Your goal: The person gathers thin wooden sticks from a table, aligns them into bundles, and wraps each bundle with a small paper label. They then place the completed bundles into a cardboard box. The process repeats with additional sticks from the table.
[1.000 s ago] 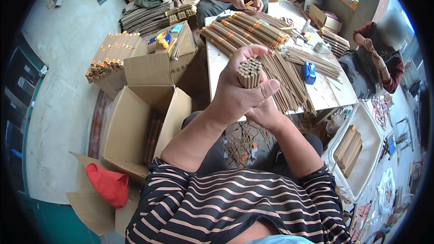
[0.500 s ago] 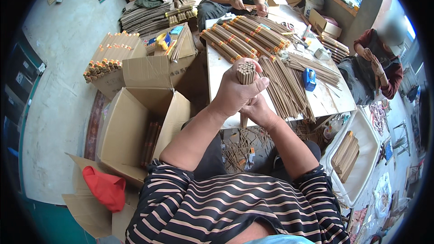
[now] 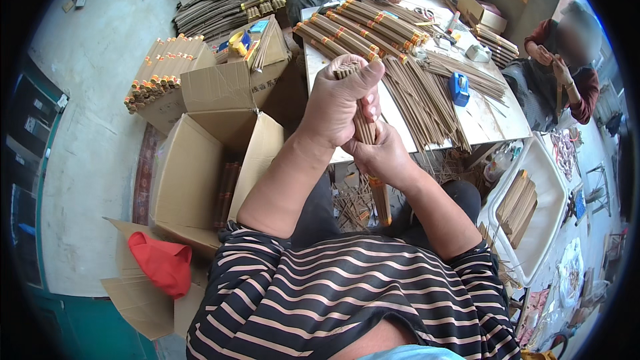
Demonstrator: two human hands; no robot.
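Observation:
A bundle of thin brown incense sticks (image 3: 380, 201) hangs slanting before me, beyond my lap, an orange-and-yellow band around it below my hands. My left hand (image 3: 335, 103) is closed around its upper end, the thumb lying across near the tips. Lower down, my right hand (image 3: 383, 157) is wrapped around the same bundle. Between the two hands a short stretch of bare sticks shows. Loose incense sticks (image 3: 423, 103) lie in a spread on the white table (image 3: 497, 135) just beyond, and banded bundles (image 3: 343, 33) are stacked behind them.
A blue tape dispenser (image 3: 459, 89) stands on the table. Open cardboard box (image 3: 193, 173) at left holds dark bundles; a red cloth (image 3: 160, 263) lies on its flap. At right, a white tub (image 3: 543, 210) contains sticks. One person sits across the table, another at right.
My left hand has moved up along the bundle, away from my right hand, and sticks now show between them. The bundle's banded lower part has come into view, slanting toward me.

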